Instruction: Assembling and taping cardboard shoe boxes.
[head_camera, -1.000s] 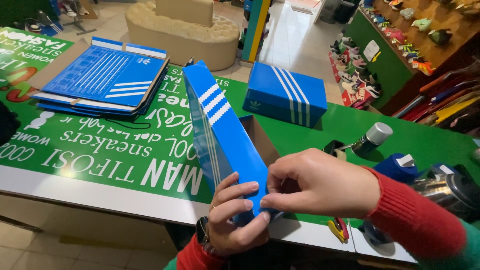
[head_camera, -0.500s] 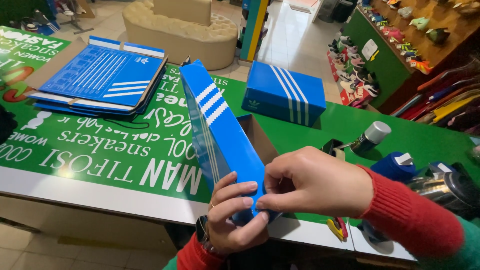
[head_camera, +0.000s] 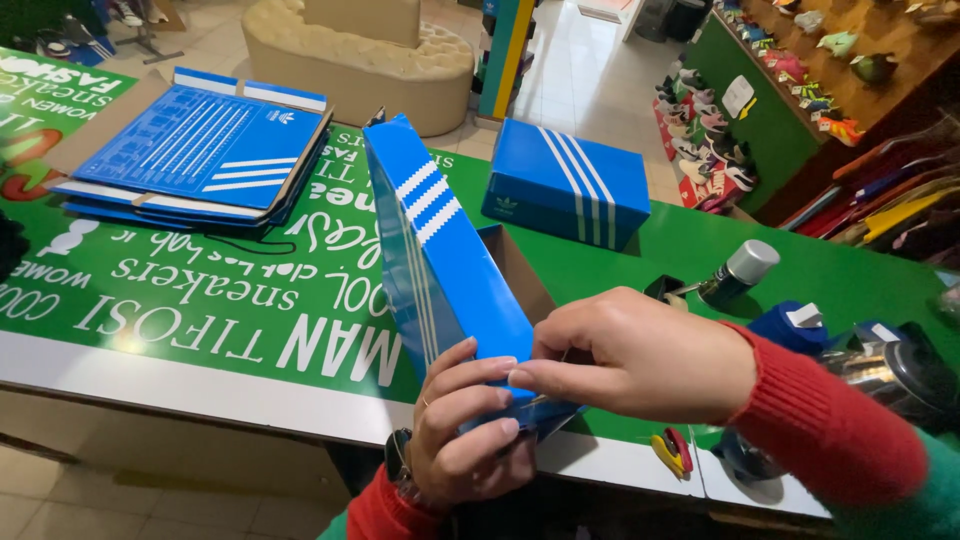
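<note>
**Little moved at the box corner; both hands stay on the near end**

Nearest, at the counter's front edge: left hand (head_camera: 465, 430), watch on the wrist, cupped under the near end of the half-folded blue shoebox (head_camera: 440, 250), fingers curled up over its striped side. Right hand (head_camera: 640, 355) pinched on the same corner from the right, fingertips meeting the left's. Compared with a second ago, barely any change: same grip, box tipped a touch more upright and standing on edge on the green counter (head_camera: 250, 300), brown inside open to the right. Suggests the corner is not yet settled.

Just right of the hands: a small red and yellow tool (head_camera: 672, 450) on the white counter edge, a blue white-capped item (head_camera: 795, 325), a shiny metal object (head_camera: 890, 370), partly hidden by the sleeve. Further back, a silver-capped bottle (head_camera: 740, 272) lying tilted. Beyond, a closed blue shoebox (head_camera: 568, 180), and to the left a stack of flat box blanks (head_camera: 200, 150), well apart. Nothing crowding the box itself. Farthest: a beige pouffe (head_camera: 360, 55) and shelves of shoes (head_camera: 720, 130).
</note>
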